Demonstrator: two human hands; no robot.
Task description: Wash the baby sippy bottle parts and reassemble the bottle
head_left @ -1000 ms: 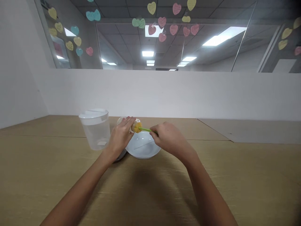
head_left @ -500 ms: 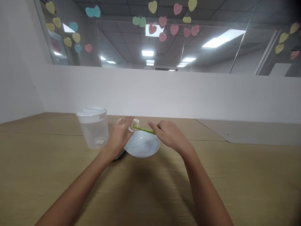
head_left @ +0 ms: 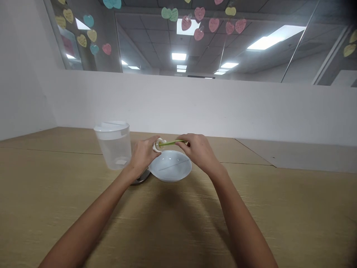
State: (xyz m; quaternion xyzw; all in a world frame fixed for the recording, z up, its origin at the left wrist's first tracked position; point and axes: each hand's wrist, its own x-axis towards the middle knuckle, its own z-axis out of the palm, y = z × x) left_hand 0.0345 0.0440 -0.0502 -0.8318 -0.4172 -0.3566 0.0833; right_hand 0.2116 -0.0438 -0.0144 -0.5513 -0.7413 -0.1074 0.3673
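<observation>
Head cam looks fwd & down at both forearms reaching in over a light wood-grain desk point(head_left: 55, 201). L hand point(head_left: 143, 156) has its grip closed around a small bottle point(head_left: 158, 145), white at the end that shows, held nearly on its side just above the far rim of a white bowl point(head_left: 170, 175). Most of the bottle is hidden by the L fingers point(head_left: 147, 143), so contents can't be made out. R hand point(head_left: 198, 150) has its grip pinched on a thin green rod point(head_left: 173, 142), which runs roughly level btwn the hands, its L end right at the bottle's white end; can't tell if it goes inside. Both hands are above & just behind the bowl, not touching it as far as can be seen. Bowl sits on the desk, shallow, w/ a thin dark line across its inside. To the L stands a clear plastic jug point(head_left: 113, 146) w/ white lid, just beside the L wrist. Low by the L hand, a metal rim point(head_left: 142, 179) pokes out, mostly hidden, partly behind the bowl. Far R, a cardboard sheet point(head_left: 302, 157) lies flat on the desk. Behind: white partition point(head_left: 178, 104), then a glass panel point(head_left: 251, 41) w/ paper hearts point(head_left: 213, 25) stuck on it.
</observation>
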